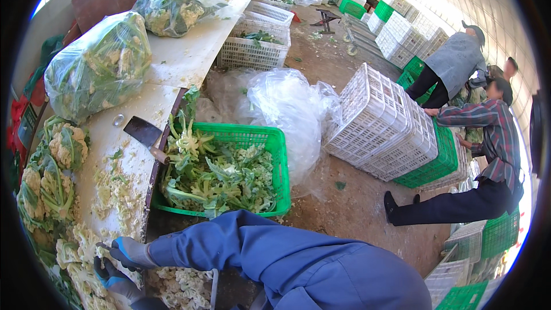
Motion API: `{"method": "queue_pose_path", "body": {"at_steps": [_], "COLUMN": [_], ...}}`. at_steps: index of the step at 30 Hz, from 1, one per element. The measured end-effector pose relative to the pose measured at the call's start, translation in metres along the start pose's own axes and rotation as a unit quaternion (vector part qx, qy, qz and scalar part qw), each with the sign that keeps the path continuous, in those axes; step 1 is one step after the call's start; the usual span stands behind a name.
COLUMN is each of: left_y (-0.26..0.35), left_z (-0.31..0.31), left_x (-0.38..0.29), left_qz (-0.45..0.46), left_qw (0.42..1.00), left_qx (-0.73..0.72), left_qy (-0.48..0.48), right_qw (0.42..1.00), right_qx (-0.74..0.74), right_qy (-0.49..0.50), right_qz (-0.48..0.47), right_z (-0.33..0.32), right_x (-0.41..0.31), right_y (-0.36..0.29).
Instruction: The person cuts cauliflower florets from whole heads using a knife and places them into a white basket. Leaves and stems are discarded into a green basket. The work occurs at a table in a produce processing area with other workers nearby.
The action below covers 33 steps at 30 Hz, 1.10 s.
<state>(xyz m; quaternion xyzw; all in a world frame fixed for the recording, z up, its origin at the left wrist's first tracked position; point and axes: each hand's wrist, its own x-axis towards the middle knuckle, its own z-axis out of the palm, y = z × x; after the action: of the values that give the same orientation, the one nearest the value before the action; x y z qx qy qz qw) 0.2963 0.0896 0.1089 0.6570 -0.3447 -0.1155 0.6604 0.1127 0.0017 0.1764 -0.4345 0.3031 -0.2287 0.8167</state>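
Note:
My right hand (pixel 129 253), in a grey and blue glove, reaches in from a blue sleeve over the table's edge. Just below it in the picture is my left hand (pixel 115 279), gloved alike. The fingers of both hands are at a heap of cut cauliflower pieces (pixel 84 277), close together; whether they grip a piece is unclear. Under my forearms a crate holds cauliflower florets (pixel 183 284). Whole cauliflower heads (pixel 54 185) with leaves lie along the table's far side. A cleaver (pixel 143 131) rests on the white tabletop (pixel 165 58), its wooden handle overhanging the edge.
A green crate (pixel 282 172) of leaves and stalks stands beside the table. Bagged cauliflower (pixel 101 64) sits on the tabletop. Clear plastic sheeting (pixel 284 112) and stacked white crates (pixel 379 125) occupy the floor. Two people work at right, a person in plaid (pixel 478 120) nearest; another head shows behind.

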Motion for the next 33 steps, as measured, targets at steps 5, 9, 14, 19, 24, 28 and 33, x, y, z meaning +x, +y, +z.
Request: {"method": "queue_pose_path", "body": {"at_steps": [5,9,14,19,24,28,33], "left_y": [0.010,0.008,0.016,0.052,0.067,0.070,0.018], "left_z": [-0.008,-0.019,-0.028,-0.020,-0.029,-0.027,-0.053], "left_x": [-0.014,-0.018,-0.048,-0.074,-0.071,-0.083,-0.093], "left_qz": [0.010,0.034,0.033,0.108,0.062,0.058,-0.032], "left_qw": [1.000,0.999,0.998,0.981,0.987,0.990,0.997], "left_qx": [0.005,0.021,0.048,0.147,0.067,0.055,0.033], "left_qy": [-0.026,0.015,0.028,0.060,0.132,0.120,0.062], "right_qw": [0.999,0.999,0.971,0.976,0.991,0.905,0.930], "right_qx": [-0.019,-0.016,-0.208,-0.161,-0.072,-0.337,-0.332], "right_qy": [-0.034,-0.040,-0.048,-0.121,-0.110,-0.200,-0.075], "right_qz": [0.024,0.004,-0.108,-0.087,0.024,-0.166,-0.140], "right_z": [-0.005,0.000,0.003,0.001,0.026,0.013,0.024], "right_x": [-0.011,-0.031,-0.031,-0.043,-0.065,-0.054,-0.030], "right_y": [-0.016,-0.009,0.012,0.004,0.010,0.008,0.056]}}
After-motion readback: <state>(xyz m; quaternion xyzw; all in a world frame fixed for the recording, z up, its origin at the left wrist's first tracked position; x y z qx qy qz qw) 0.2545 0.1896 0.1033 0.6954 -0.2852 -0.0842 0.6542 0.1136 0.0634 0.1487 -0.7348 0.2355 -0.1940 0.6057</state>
